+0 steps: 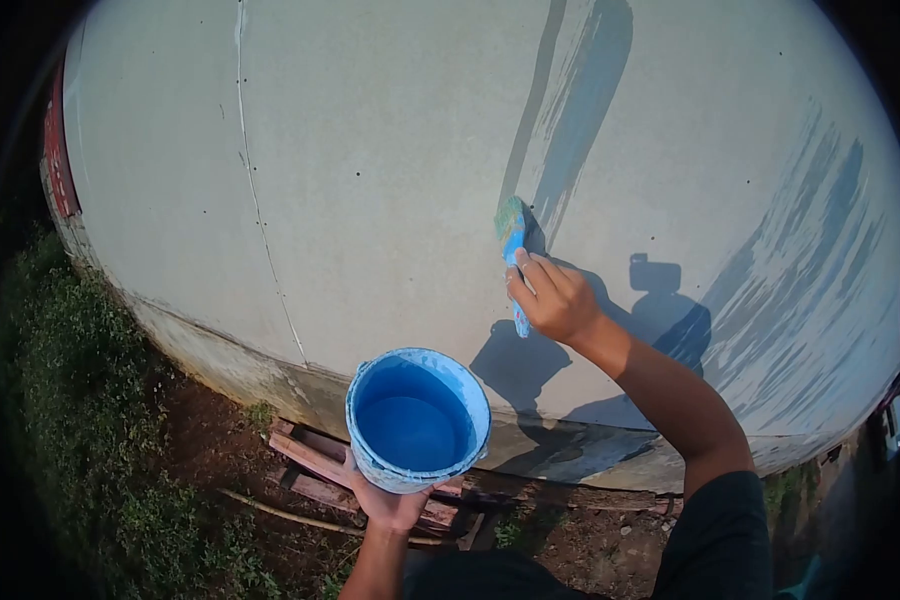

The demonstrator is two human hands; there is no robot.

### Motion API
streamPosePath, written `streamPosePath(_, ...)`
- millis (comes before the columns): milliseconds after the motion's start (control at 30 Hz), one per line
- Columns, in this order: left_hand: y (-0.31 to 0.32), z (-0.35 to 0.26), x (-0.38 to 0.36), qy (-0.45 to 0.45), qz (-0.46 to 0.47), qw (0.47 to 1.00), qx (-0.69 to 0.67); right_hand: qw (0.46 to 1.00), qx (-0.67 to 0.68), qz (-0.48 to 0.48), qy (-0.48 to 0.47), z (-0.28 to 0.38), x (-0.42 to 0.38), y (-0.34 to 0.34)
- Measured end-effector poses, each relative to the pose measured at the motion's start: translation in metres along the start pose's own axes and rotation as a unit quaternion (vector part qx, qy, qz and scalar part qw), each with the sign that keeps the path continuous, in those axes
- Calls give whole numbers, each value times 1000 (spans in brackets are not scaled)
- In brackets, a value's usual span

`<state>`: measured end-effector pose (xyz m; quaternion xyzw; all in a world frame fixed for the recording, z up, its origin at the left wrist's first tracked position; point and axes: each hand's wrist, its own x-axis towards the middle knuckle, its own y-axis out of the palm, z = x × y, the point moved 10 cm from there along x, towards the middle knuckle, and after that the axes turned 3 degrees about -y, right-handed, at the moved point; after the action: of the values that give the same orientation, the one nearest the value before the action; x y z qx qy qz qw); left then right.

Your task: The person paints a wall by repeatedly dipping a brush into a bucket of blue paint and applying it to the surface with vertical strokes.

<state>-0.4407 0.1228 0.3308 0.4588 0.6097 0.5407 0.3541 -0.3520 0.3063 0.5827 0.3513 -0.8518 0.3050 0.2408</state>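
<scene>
My right hand [558,295] grips a paintbrush [513,235] by its blue handle, fingers closed round it. The bristles point up and lie at the pale wall [370,220], at the lower end of a wet-looking grey-blue stroke [580,130]. Below and to the left, my left hand [392,503] supports a paint bucket [418,421] from underneath. Blue paint fills the lower part of the bucket, and its rim and outside are smeared. How far the left fingers wrap round the base is partly hidden by the bucket.
Streaky blue-grey paint [810,270] covers the wall's right side. A cracked seam [255,190] runs down its left part. At the wall's foot lie reddish wooden planks [315,458] and a thin pole [300,515]. Green plants [80,400] grow at left. My shadow falls across the wall.
</scene>
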Motion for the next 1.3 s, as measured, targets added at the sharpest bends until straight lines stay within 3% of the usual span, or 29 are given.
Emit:
streamPosePath(100,-2,-2,-2,18,-6,1000,12,1000,4,1,-8,16,-15,14)
streamPosePath(200,-6,0,-3,39,-21,997,-60,1000,8,15,-13,32,-31,31)
streamPosePath(267,-16,-1,-8,49,-30,998,17,999,16,26,-9,40,-40,42)
streamPosePath(500,-57,-1,-10,94,-79,992,3,999,35,40,-7,71,-78,78)
streamPosePath(667,-121,-3,-20,140,-125,980,-60,996,61,59,6,108,-109,104)
streamPosePath(833,-129,1,-26,157,-106,980,-67,993,84,88,-2,143,-140,127)
streamPosePath(967,-194,0,-50,184,-145,971,-37,990,100,102,-14,174,-166,144)
streamPosePath(1200,-239,0,-60,185,-139,972,-25,992,78,100,-27,233,-211,169)
streamPosePath(1300,-253,-2,-79,191,-145,971,-20,983,109,142,-35,259,-225,181)
